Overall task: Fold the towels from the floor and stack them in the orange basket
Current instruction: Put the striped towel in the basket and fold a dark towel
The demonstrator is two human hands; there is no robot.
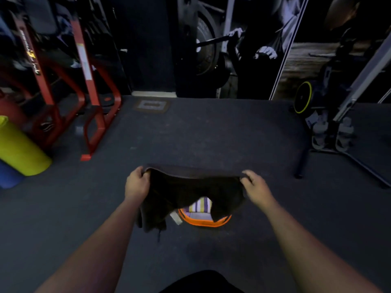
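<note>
The dark towel (186, 193) hangs in the air over the orange basket (204, 223) and hides most of it; only the near rim and part of a striped towel (200, 205) inside show. The left hand (136, 186) and right hand (255, 188) each have a closed grip on a top corner of the dark towel, fingers curled over its edge. The grey floor (201, 136) lies open ahead, with a red rack (93, 102) far left and a black stand (330, 149) right.

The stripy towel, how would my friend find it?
Look at the dark gym floor just ahead of the person. The orange basket sits there, under a dark towel both hands hold. Inside lies the stripy towel, purple, white and yellow.
</note>
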